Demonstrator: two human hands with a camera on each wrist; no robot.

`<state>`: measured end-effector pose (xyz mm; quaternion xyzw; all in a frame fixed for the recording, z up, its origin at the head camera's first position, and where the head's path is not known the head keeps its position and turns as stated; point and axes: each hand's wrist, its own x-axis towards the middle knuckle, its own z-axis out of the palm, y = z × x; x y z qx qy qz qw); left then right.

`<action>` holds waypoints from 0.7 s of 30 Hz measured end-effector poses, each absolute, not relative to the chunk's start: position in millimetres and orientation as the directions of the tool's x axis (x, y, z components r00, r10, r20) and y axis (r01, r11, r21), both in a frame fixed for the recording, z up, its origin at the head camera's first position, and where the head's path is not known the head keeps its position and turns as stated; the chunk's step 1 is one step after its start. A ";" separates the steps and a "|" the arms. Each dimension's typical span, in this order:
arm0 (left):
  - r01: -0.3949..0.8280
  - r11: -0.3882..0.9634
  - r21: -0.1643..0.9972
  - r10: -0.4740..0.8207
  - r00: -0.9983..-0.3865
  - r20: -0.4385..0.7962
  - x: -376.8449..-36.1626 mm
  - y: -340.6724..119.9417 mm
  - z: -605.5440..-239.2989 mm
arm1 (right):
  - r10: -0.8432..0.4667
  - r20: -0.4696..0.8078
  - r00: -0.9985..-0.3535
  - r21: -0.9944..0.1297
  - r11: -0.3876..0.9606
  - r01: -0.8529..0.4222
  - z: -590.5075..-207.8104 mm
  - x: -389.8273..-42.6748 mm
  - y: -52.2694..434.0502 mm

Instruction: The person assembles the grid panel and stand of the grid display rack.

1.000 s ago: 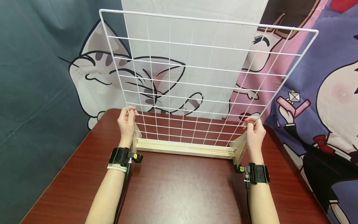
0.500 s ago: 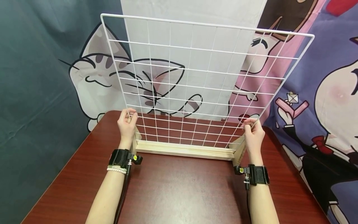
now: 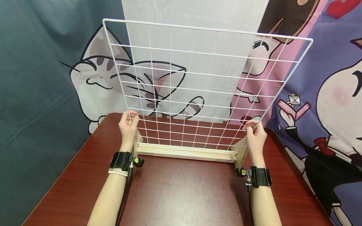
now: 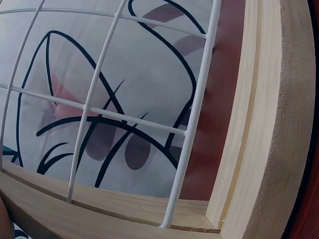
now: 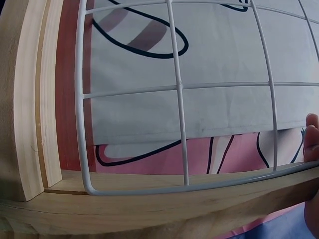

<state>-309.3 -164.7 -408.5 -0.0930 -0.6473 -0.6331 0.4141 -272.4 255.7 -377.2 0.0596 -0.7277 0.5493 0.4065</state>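
Cartoon-cat backdrop (image 3: 93,78) hangs behind my dark red table (image 3: 175,191). Standing upright over it, the white wire grid panel (image 3: 198,84) meets the grooved wooden base frame (image 3: 186,153) (bottom wire sits at the slot). Left hand (image 3: 128,127) and right hand (image 3: 255,135) each pinch a side wire.

Bright, even light, soft shadows; wrist views bend strongly at edges.

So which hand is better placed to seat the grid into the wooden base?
Probably neither alone. The left hand and right hand each pinch a side wire of the white grid at matching height above the wooden base; lower both together.
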 end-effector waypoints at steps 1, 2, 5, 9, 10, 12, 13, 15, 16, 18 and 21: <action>0.645 0.183 0.742 -0.402 -0.639 0.656 -308.8 -164.9 -409.0 | 0.357 0.657 -0.664 -0.751 0.389 -0.533 -377.5 -272.4 255.4; 0.644 0.188 0.741 -0.402 -0.638 0.656 -308.4 -165.2 -409.4 | 0.355 0.657 -0.665 -0.750 0.390 -0.533 -378.0 -272.6 255.2; 0.641 0.200 0.741 -0.404 -0.635 0.659 -307.2 -165.8 -410.0 | 0.350 0.663 -0.662 -0.745 0.402 -0.533 -379.1 -273.2 254.7; 0.643 0.195 0.741 -0.401 -0.637 0.659 -307.4 -166.7 -409.5 | 0.354 0.668 -0.654 -0.740 0.405 -0.536 -379.8 -273.7 254.0; 0.644 0.193 0.740 -0.399 -0.638 0.659 -307.7 -166.9 -409.4 | 0.356 0.668 -0.653 -0.740 0.405 -0.537 -379.9 -273.9 253.9; 0.648 0.186 0.739 -0.396 -0.639 0.660 -308.4 -167.3 -408.9 | 0.362 0.667 -0.651 -0.742 0.403 -0.536 -379.8 -274.1 253.7; 0.649 0.186 0.738 -0.396 -0.638 0.661 -308.6 -167.4 -408.7 | 0.364 0.667 -0.651 -0.742 0.402 -0.536 -379.7 -274.0 253.5; 0.652 0.182 0.736 -0.397 -0.637 0.661 -309.0 -167.4 -408.3 | 0.367 0.664 -0.651 -0.744 0.405 -0.531 -379.6 -274.1 253.5; 0.655 0.178 0.735 -0.396 -0.636 0.663 -309.1 -167.4 -408.3 | 0.368 0.665 -0.650 -0.744 0.408 -0.529 -379.7 -273.9 253.6; 0.656 0.176 0.734 -0.394 -0.636 0.663 -309.2 -167.1 -408.4 | 0.368 0.667 -0.647 -0.741 0.418 -0.526 -379.7 -273.8 254.0; 0.661 0.176 0.730 -0.391 -0.633 0.668 -309.3 -166.8 -408.9 | 0.362 0.678 -0.639 -0.730 0.431 -0.530 -379.4 -273.8 254.3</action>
